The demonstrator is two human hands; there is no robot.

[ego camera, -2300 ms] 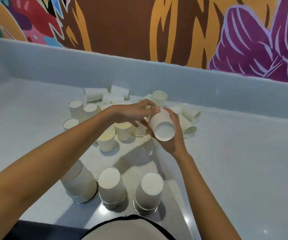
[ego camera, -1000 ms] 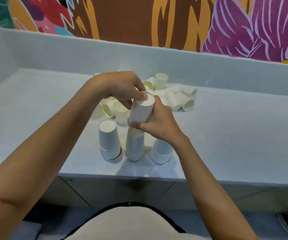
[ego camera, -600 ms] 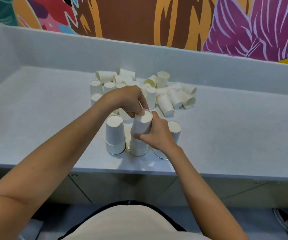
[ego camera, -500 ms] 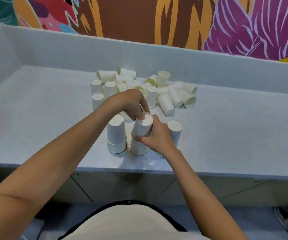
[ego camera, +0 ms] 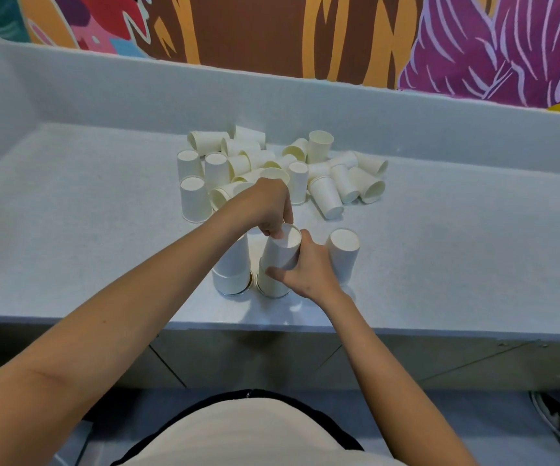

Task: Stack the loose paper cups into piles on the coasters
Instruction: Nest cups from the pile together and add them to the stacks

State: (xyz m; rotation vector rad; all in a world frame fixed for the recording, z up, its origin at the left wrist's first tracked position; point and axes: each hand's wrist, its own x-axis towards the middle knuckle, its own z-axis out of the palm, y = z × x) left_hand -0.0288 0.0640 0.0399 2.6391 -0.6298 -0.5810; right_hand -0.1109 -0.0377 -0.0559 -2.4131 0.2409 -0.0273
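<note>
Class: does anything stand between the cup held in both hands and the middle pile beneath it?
Nothing visible does. The held cup, gripped by the left hand at its top and the right hand at its side, sits directly over the middle pile; the left pile and right pile stand beside it.

No legible text or labels anywhere.

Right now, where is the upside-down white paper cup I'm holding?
Head view, centre: the upside-down white paper cup sits on the middle pile, between the left pile and right pile.
</note>
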